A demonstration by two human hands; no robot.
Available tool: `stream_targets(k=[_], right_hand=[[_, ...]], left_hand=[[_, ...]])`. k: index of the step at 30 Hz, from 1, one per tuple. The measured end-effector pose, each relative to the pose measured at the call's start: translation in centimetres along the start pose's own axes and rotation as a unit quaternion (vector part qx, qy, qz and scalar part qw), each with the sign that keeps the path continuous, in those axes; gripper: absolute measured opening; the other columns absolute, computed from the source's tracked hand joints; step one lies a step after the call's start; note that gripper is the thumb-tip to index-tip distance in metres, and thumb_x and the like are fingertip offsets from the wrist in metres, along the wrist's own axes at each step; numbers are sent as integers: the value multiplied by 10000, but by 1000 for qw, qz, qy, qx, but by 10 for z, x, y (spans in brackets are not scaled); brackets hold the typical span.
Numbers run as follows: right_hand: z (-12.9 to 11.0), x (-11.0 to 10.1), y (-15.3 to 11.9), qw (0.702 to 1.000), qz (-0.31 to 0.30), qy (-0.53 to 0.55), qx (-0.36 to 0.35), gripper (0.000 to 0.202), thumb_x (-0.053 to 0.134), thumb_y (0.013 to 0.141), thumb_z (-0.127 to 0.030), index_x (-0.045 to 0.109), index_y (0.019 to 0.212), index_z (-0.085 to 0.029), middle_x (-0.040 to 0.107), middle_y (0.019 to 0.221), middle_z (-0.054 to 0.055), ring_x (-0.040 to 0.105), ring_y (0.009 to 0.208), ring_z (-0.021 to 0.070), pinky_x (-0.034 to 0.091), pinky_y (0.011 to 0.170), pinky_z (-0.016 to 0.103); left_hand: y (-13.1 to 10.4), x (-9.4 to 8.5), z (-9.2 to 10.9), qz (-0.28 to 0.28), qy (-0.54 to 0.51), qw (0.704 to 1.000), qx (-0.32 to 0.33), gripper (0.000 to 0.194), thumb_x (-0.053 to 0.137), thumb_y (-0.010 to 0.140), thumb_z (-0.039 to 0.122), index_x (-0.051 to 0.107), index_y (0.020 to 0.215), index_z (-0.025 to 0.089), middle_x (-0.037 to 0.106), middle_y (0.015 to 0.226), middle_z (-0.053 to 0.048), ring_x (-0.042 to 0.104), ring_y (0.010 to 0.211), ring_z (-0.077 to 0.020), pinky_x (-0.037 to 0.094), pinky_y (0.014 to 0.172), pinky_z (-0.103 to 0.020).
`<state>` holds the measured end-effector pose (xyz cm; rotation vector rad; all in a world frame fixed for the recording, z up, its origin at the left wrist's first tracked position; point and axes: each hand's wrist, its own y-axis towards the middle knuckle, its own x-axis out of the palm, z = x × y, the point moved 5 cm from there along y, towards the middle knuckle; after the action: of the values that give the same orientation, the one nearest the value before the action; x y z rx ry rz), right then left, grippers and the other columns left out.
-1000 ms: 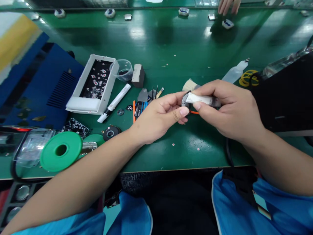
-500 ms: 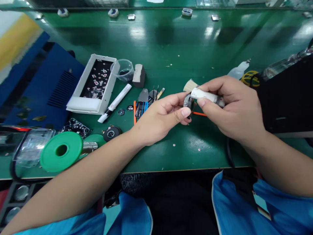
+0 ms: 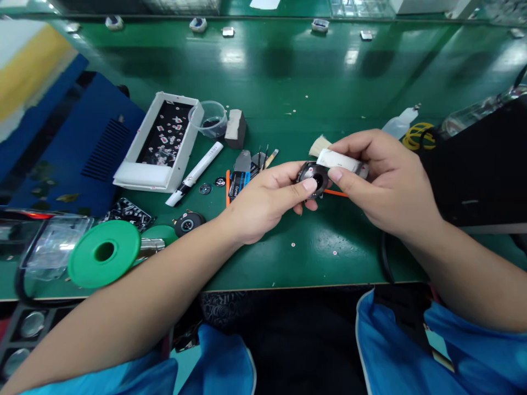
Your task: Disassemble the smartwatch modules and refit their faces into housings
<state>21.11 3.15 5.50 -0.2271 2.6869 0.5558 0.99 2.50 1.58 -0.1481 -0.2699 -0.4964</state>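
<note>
In the head view my left hand (image 3: 267, 203) pinches a small round black part (image 3: 305, 171) with a dark round opening, its thumb lying across the face. My right hand (image 3: 382, 181) grips a short white piece with a greyish end (image 3: 340, 160), between thumb and fingers. The white piece's tip meets or nearly meets the black part's upper right rim; I cannot tell if they touch. Behind the white piece, pale brush bristles (image 3: 320, 146) stick out. An orange stick (image 3: 335, 192) lies below, partly hidden by my right hand.
To the left are a white tray of small stickers (image 3: 187, 137), a clear cup (image 3: 212, 122), a grey block (image 3: 235, 129), a white marker (image 3: 201, 167), a green spool (image 3: 104, 254) and a black round part (image 3: 188, 224). A dark panel (image 3: 486, 164) and squeeze bottle (image 3: 400, 123) stand right.
The black part has turned in my left hand, so its round face and opening now show. My right hand and the white piece have shifted slightly left.
</note>
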Motion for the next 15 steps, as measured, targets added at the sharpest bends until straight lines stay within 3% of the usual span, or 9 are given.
stream_targets(k=[8,15], right_hand=[[-5,1,0,999,-6,-29,-13,172,842,1022,-230,875,1191,-238,906,1191,41,848,1005,214,690,864,363],[-13,2,-1,996,-15,-67,-47,154,797,1042,-195,870,1168,-245,893,1128,40,833,986,215,679,866,369]], left_hand=[[-1,-2,-3,13,-11,1000,-10,438,1045,956,517,869,1178,183,840,1055,-51,790,910,-169,564,723,-251],[-1,-4,-5,35,-56,998,-4,326,914,1042,408,932,1252,159,860,1024,-83,821,946,-190,574,719,-246]])
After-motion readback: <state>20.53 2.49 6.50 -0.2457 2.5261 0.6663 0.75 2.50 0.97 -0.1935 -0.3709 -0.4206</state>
